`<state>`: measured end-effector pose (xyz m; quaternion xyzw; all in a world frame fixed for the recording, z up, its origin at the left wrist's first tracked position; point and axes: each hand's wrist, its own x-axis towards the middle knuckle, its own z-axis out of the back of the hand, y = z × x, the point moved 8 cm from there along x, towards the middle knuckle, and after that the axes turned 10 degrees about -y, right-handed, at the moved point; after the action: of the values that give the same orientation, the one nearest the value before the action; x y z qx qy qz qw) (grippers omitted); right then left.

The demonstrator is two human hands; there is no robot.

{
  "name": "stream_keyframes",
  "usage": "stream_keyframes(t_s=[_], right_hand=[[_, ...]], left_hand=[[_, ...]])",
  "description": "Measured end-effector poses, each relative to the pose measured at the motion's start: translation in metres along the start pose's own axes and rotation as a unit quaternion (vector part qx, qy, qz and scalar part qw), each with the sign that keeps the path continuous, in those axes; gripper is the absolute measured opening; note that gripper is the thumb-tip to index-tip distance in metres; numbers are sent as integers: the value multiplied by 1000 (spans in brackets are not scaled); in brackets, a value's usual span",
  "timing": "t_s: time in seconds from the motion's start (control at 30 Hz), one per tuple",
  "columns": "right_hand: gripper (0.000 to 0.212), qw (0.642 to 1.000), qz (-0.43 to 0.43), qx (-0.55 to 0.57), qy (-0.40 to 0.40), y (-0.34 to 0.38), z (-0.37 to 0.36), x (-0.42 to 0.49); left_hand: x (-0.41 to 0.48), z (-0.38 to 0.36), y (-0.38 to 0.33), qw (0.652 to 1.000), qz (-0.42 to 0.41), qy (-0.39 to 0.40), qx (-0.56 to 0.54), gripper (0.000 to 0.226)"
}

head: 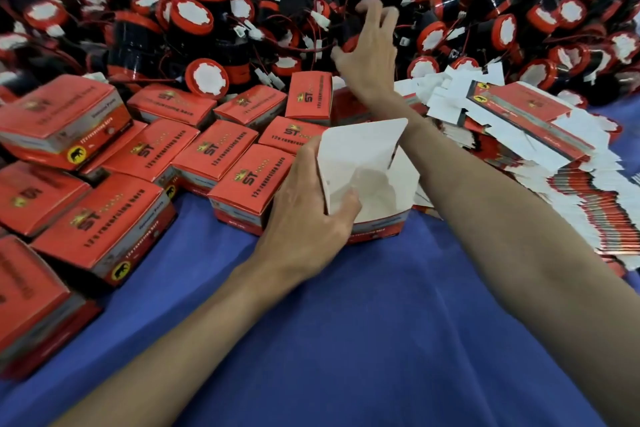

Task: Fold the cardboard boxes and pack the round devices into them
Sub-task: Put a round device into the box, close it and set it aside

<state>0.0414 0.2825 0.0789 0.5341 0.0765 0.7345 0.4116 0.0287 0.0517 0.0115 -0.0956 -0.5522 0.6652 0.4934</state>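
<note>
On the desk (346,322), centre | my left hand (308,204) grips the open box (374,184), empty inside | my right hand (370,55) curls round a round device (350,42) on the pile (207,10) | done: many closed boxes (239,180) at left | to do, I judge: flat blanks (554,163) stack, most devices.

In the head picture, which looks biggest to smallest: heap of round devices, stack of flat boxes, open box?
1. heap of round devices, across the back.
2. stack of flat boxes.
3. open box in the left hand, smallest though nearest.
</note>
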Motion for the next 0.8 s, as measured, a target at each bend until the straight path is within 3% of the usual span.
stream_keyframes(t_s=[0.07, 0.2, 0.23, 0.3, 0.33, 0.37, 0.47, 0.53, 0.6, 0.63, 0.7, 0.8], right_hand=[[61, 993, 16, 121, -4, 19, 26, -3], [58, 929, -34, 349, 115, 38, 63, -29], [58, 889, -82, 427, 145, 41, 71, -39], [47, 773, -198, 573, 185, 43, 84, -59], [38, 735, -244, 604, 189, 42, 89, -67], [32, 726, -274, 603, 185, 40, 94, -73], [45, 761, -290, 558, 161, 38, 113, -79], [60, 792, -230, 538, 176, 52, 134, -76], [66, 883, -32, 425, 197, 83, 164, -71], [67, 913, 91, 340, 207, 101, 175, -74], [69, 913, 279, 183, 233, 126, 180, -93], [76, 868, 370, 34, 330, 136, 153, -136]], left_hand=[[0, 0, 0, 1000, 1, -6, 5, 61], [-1, 0, -1, 1000, -8, -15, 21, 61], [-1, 1, -1, 999, -10, -16, 28, 59], [0, 0, 0, 999, -11, -12, 28, 53], [0, -1, 1, 999, -12, -8, 29, 51], [0, -1, 1, 999, -12, -4, 33, 49], [1, 2, 0, 1000, -14, -14, 23, 53], [1, 1, -3, 999, -24, -10, 28, 54], [1, 0, -4, 999, -22, -8, 25, 54], [1, 0, -5, 1000, -21, -9, 13, 52], [1, -1, -5, 1000, -20, -3, -15, 47], [-2, -1, -3, 997, -14, 8, -77, 46]])
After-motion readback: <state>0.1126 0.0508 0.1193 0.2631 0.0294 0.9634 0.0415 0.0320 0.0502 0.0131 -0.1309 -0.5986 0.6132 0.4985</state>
